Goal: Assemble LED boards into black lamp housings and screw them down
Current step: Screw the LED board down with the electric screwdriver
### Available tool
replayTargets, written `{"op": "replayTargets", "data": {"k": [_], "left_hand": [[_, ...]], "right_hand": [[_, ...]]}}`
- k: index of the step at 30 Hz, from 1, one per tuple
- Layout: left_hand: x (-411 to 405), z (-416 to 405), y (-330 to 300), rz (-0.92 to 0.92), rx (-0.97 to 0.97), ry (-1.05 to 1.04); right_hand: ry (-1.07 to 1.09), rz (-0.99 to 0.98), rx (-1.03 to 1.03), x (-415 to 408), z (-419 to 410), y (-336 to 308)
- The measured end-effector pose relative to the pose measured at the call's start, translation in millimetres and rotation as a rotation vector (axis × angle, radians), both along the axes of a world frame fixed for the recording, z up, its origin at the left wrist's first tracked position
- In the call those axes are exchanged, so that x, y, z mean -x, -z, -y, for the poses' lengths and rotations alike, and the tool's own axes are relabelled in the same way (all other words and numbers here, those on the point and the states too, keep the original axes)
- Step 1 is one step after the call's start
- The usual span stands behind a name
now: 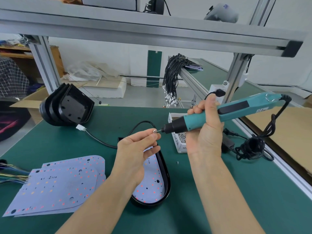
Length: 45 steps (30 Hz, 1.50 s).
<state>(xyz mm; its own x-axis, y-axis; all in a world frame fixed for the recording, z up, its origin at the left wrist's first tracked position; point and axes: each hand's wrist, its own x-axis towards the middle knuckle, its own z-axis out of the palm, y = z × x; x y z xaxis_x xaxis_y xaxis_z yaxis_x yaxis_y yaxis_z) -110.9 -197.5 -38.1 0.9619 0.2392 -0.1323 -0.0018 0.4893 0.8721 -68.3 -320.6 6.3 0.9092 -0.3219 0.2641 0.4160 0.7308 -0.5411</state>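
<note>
A black lamp housing (166, 176) lies on the green mat in front of me with a white LED board (152, 179) seated inside it. Above it my left hand (135, 154) pinches a small screw (154, 130) between thumb and fingertips. My right hand (205, 130) grips a teal electric screwdriver (224, 111), held nearly level, its bit tip touching the screw. A black cable (101, 141) with a white plug runs from the housing to the left.
Loose LED boards (55, 184) are stacked at the front left. Nested empty black housings (67, 105) stand at the back left. A white box of screws (179, 139) sits behind my right hand. One loose screw (177, 162) lies on the mat. The screwdriver's coiled cord (253, 144) lies at right.
</note>
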Motion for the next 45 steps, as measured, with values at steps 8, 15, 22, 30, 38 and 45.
{"op": "replayTargets", "data": {"k": [8, 15, 22, 30, 38, 45], "left_hand": [[-3, 2, -1, -0.095, 0.140, 0.053], [-9, -12, -4, -0.095, 0.073, 0.116], [-12, -28, -15, -0.078, 0.585, 0.278], [-28, -8, -30, 0.148, 0.860, 0.299], [-35, -11, -33, 0.179, 0.458, 0.353], [-35, -8, -37, 0.098, 0.318, 0.442]], "right_hand": [[-0.007, -0.006, 0.017, -1, 1, 1], [-0.015, 0.003, 0.002, -3, 10, 1], [-0.114, -0.079, 0.134, -3, 27, 6], [-0.428, -0.289, 0.562, 3, 2, 25], [-0.564, -0.326, 0.604, 4, -4, 29], [-0.611, -0.393, 0.460, 1, 0, 37]]}}
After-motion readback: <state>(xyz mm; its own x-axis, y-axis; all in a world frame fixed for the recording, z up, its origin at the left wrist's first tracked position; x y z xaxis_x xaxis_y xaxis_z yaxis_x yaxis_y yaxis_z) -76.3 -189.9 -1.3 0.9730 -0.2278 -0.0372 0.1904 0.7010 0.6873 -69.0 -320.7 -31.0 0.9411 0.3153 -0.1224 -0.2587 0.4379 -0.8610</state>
